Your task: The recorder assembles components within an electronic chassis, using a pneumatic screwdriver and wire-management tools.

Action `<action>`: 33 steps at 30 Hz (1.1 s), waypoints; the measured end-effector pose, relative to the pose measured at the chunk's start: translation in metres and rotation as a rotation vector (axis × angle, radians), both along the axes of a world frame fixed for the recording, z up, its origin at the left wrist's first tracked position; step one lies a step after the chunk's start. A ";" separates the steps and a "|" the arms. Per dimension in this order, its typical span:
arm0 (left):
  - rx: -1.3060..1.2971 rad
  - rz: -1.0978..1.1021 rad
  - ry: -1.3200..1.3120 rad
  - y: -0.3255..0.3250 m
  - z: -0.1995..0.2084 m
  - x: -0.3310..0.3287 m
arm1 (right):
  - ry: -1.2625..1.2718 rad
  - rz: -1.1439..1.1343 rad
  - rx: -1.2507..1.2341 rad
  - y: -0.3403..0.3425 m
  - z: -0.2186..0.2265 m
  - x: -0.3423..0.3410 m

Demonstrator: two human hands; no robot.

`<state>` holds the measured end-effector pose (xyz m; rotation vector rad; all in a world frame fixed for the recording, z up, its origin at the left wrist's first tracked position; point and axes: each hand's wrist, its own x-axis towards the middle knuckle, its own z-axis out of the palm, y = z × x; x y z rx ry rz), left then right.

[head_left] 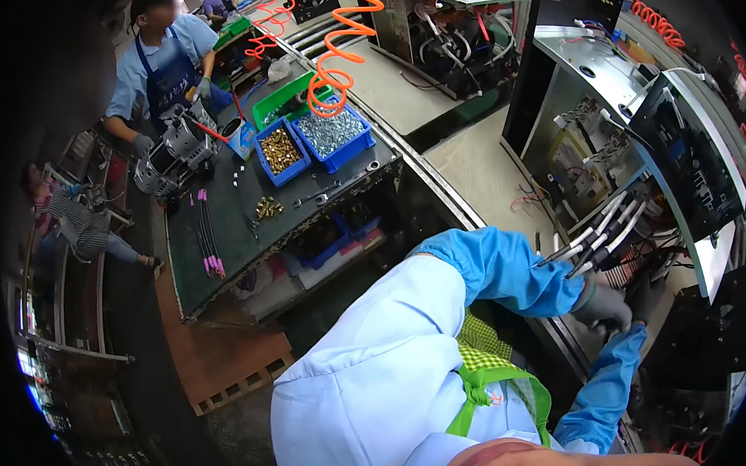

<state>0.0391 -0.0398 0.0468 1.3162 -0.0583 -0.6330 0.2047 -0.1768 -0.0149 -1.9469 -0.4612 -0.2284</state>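
Note:
My left hand (605, 306), in a grey glove, reaches low beside the open metal cabinet (582, 74) on the right. Its fingers curl downward, and what they hold, if anything, is hidden. Close by, my right hand (642, 298) wears a dark glove and sits in shadow under the cabinet's front panel (690, 161); its fingers do not show clearly. Several thick white cables (627, 226) with black sleeves come out of the cabinet just above both hands. Their thin dark ends lie over my left blue sleeve (508, 269).
Behind my left arm stands a dark workbench (248, 230) with blue bins of brass fittings (280, 150) and silver screws (331, 131), wrenches (338, 184) and pink-ended cables (209, 240). An orange coiled hose (332, 68) hangs over it. A co-worker (166, 63) handles a motor-like metal unit (174, 162).

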 end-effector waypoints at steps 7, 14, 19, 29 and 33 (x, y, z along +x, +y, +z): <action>0.520 -0.113 -0.790 -0.007 -0.103 -0.027 | 0.094 -0.006 0.045 -0.005 -0.011 0.016; 0.036 -0.078 -0.218 0.007 -0.004 -0.025 | 0.152 -0.120 0.051 0.010 0.025 -0.024; 0.346 -0.045 -1.060 -0.003 -0.115 -0.026 | 0.138 -0.069 0.048 0.003 0.009 -0.011; 0.274 -0.117 -0.545 0.002 -0.065 -0.037 | 0.091 -0.053 0.123 0.010 0.015 -0.013; 0.178 -0.139 -0.220 0.002 -0.038 -0.025 | -0.004 -0.079 0.091 0.006 0.004 -0.006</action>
